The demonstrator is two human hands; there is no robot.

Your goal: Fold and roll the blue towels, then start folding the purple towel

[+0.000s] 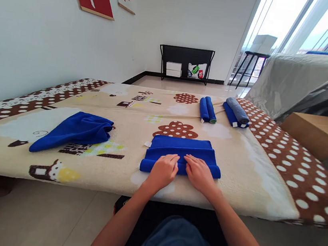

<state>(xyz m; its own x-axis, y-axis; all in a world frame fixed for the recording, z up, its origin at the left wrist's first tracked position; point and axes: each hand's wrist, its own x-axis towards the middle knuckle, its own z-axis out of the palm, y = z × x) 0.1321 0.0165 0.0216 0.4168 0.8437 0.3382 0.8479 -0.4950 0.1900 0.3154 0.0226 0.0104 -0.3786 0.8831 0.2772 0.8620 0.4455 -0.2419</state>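
A blue towel (184,143) lies on the blanket in front of me, its near edge turned up into a thick roll and its far part flat, with a white tag at the left. My left hand (165,167) rests on the middle of the towel, fingers laid flat across it. Close beside it, my right hand (198,171) lies on the same towel, fingers stretched towards the left hand. Neither hand visibly grips the cloth. To the left sits a crumpled blue towel (75,131), apart from both hands.
Two rolled blue towels (208,109) lie farther back. Right of them, a grey-blue roll (237,110) rests on folded blue cloth (228,114). The patterned blanket (133,125) ends at an edge before my body. A wooden box (316,133) stands at the right; a black rack (186,55) is by the wall.
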